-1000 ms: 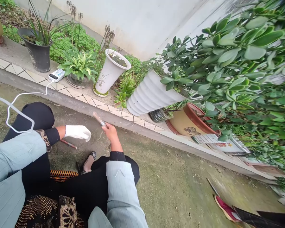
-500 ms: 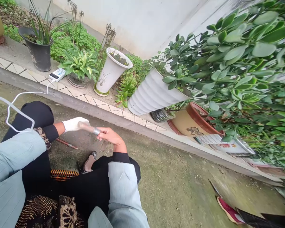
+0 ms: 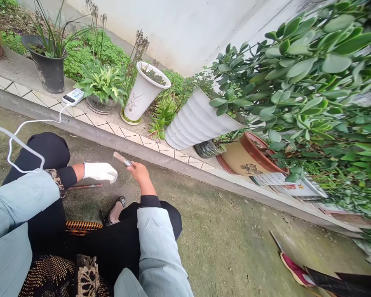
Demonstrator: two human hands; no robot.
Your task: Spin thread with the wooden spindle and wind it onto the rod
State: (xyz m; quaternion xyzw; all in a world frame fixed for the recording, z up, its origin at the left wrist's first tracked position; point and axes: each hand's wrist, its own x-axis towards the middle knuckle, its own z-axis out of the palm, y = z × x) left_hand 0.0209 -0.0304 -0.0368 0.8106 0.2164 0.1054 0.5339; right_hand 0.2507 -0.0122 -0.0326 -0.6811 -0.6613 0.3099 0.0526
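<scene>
I sit low on mossy concrete with my knees up. My right hand (image 3: 138,170) is bare and closed round a small brush (image 3: 122,159) whose metal ferrule and tip point up and to the left. My left hand (image 3: 100,171), in a white glove, hangs a little to the left of the brush with its fingers curled together; I cannot make out anything in it. A thin reddish stick (image 3: 85,186) lies on the ground below my left wrist. My foot in a black sandal (image 3: 113,212) shows between my knees.
A tiled kerb (image 3: 89,119) carries a black pot (image 3: 48,69), a leafy plant (image 3: 102,85), a white vase (image 3: 144,91), a ribbed white pot (image 3: 196,121) and a brown pot (image 3: 246,157). A power bank (image 3: 73,97) with a white cable (image 3: 21,142) lies there. Another person's red shoe (image 3: 293,269) is at lower right.
My right hand swung the brush left until it crossed my gloved hand, then drew back right with the tip raised. The gloved hand rose a little and dropped again.
</scene>
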